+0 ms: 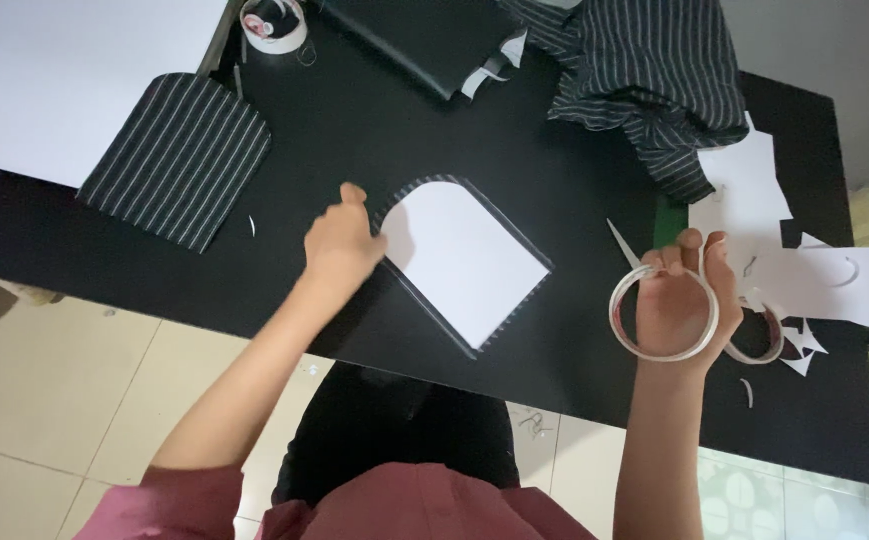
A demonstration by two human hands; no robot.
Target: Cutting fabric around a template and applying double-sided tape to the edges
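I see my left hand (340, 245) resting on the black table (555, 180), its fingers curled loosely and pressed against the left edge of a white card (465, 260). The card has one rounded end and lies on a striped fabric piece, of which only a thin border shows around it. The hand grips nothing; it only holds the card's edge down.

My right hand (680, 300) is raised just above the table, well to the right of the card. Its fingers are closed around a tape ring (655, 315), a thin white hoop that circles the palm. A pointed white strip sticks up just left of the fingertips. A second ring (760, 350) lies on the table just beside this hand.

To the right sit white paper scraps (815, 280). At the far edge a heap of dark striped cloth (645, 80) lies bunched, and a cut striped piece (180, 160) with a rounded end rests to the left, near a large white sheet (65, 70). A tape roll (275, 25) stands at the top.
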